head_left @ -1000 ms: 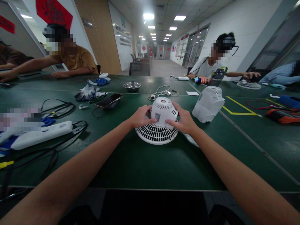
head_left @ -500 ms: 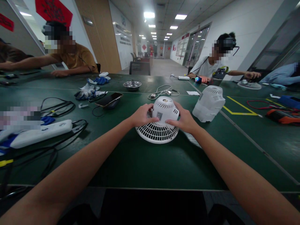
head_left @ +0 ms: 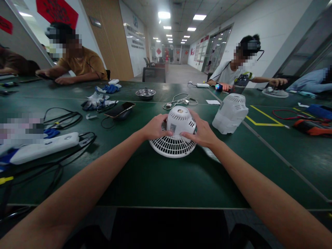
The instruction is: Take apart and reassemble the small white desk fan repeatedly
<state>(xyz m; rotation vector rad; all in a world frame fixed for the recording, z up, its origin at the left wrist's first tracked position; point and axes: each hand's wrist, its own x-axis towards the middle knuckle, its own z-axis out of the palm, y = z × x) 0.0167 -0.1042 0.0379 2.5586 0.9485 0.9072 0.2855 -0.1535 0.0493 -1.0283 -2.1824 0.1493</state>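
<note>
In the middle of the green table lies a white fan head (head_left: 181, 121), its slotted motor housing on top and its round grille (head_left: 172, 146) against the table. My left hand (head_left: 157, 126) is wrapped round the housing's left side, thumb across the front beside a small printed label. From the right, my right hand (head_left: 203, 130) grips the same housing, its thumb also at the front. The far fingers of both hands are partly hidden behind the housing. To the right, a white plastic fan base (head_left: 230, 113) stands apart from my hands.
Behind the fan head are a coiled white cable (head_left: 178, 101) and a metal bowl (head_left: 145, 93). A phone (head_left: 120, 109), gloves (head_left: 94, 101) and a white power strip (head_left: 46, 148) with black cords lie left. An orange multimeter (head_left: 313, 128) is at right. Co-workers sit across the table.
The fan housing has turned slightly in my hands, its label shifting left. At the far left, a co-worker has drawn an outstretched arm back in.
</note>
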